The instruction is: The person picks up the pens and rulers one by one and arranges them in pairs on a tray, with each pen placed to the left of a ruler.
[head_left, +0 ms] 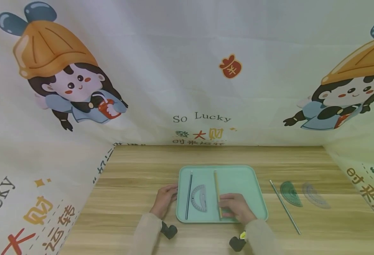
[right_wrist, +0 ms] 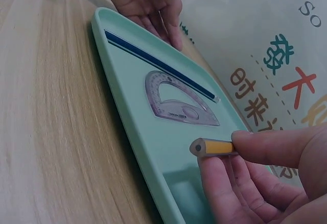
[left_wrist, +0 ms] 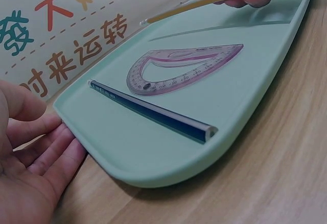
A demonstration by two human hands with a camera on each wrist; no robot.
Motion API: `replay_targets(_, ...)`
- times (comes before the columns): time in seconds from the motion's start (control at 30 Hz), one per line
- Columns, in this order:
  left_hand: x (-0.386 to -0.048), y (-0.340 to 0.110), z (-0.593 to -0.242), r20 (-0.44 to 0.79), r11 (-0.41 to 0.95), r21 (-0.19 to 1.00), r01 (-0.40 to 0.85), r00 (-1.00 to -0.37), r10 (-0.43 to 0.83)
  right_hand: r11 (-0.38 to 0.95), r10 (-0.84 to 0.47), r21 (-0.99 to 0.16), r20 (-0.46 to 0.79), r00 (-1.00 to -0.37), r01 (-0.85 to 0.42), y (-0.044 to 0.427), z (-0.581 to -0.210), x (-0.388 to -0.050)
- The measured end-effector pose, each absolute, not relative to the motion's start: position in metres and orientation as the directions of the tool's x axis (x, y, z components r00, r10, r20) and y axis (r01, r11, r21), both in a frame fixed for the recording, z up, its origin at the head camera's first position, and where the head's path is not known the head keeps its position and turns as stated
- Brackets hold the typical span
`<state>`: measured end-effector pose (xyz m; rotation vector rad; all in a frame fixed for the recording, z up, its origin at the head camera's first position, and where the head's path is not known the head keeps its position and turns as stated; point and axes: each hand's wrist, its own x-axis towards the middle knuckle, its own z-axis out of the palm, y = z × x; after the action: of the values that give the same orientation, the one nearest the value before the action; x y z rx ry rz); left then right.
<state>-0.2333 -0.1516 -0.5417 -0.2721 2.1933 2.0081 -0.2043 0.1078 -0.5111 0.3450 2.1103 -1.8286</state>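
My right hand (head_left: 236, 206) pinches a yellow pencil (head_left: 217, 191) between thumb and fingers. In the left wrist view the pencil is raised over the mint-green tray (left_wrist: 153, 175), with a shadow under it. My left hand (head_left: 165, 199) rests at the tray's left edge, its fairly straight fingers touching the outer rim in the left wrist view. Inside the tray, a dark blue pencil (head_left: 189, 194) lies along the left side. Beside it is a clear, purplish protractor (head_left: 202, 203), its curved side towards that pencil in the head view.
Right of the tray, a silvery-green pencil (head_left: 285, 207) lies slanted on the wooden table (head_left: 136, 166). Next to it are a green protractor (head_left: 291, 193) and a clear protractor (head_left: 315, 195). A printed cloth (head_left: 161, 78) hangs behind and at both sides.
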Motion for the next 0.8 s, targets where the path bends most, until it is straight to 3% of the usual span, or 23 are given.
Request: replay_targets(0.8,-0.232,-0.151,-0.541,-0.233,0.075,0.969,-0.234,-0.972,-0.024,0.191,-0.020,-0.912,-0.374,-0.927,0.364,0.092,-0.512,-0.208)
